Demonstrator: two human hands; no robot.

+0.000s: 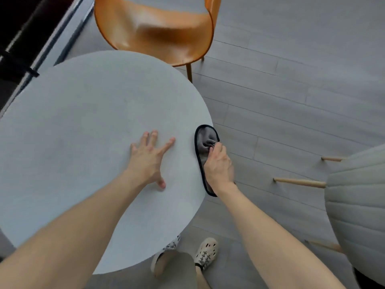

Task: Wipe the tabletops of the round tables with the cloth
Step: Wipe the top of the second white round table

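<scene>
A round pale grey table (83, 126) fills the left and centre of the view. My left hand (149, 159) lies flat on its top with fingers spread. At the table's right edge a grey cloth with a black border (205, 136) hangs folded over the rim. My right hand (217, 165) pinches the bunched cloth from above, right at the edge; the lower part of the cloth is hidden under the hand.
An orange chair (158, 30) stands behind the table. A grey padded chair (356, 207) with wooden legs is at the right. Grey plank floor (291, 90) lies between them. My feet in pale clogs (206, 255) stand by the table's near edge. A dark wall strip runs at upper left.
</scene>
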